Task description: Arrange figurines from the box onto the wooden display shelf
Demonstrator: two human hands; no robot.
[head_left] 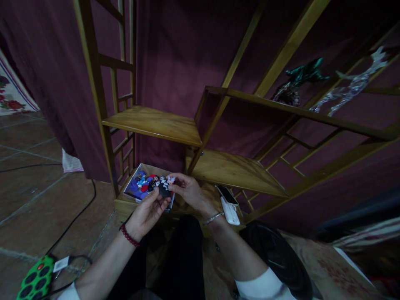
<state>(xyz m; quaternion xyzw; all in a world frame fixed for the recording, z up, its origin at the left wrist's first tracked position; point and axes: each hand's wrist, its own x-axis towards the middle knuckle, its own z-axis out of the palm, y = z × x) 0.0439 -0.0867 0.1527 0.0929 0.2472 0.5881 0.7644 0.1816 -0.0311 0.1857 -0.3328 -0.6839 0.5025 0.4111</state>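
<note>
A: Where to look first?

B: Between seven and eight o'clock from the middle of the view. A dark piece (164, 190), held over the near right corner of a white-walled box (162, 171).

A: Held how?

B: By the left hand (153, 209), curled narrow around the piece, thumb and fingers both against it.

A: And on the right hand (188, 189)?

B: Thumb and forefinger drawn close, apparently pinched on a tiny pink-and-white figure (171, 180) at the dark piece's one o'clock. Fixed to the piece or merely touching? Cannot tell.

A: How far along, at a guess?

B: Probably partway. Done: one piece in hand, figure brought right up to it. Left: a jumble of small coloured pieces (143, 182) in blue, purple and red, loose in the box toward ten o'clock, apart from the pinching fingers.

A: Any finished ones among those?

B: Too small and dim to sort.

A: And toward three o'clock?

B: Just a phone (227, 194) lying against a white device (230, 211), well apart from the handling.
</note>
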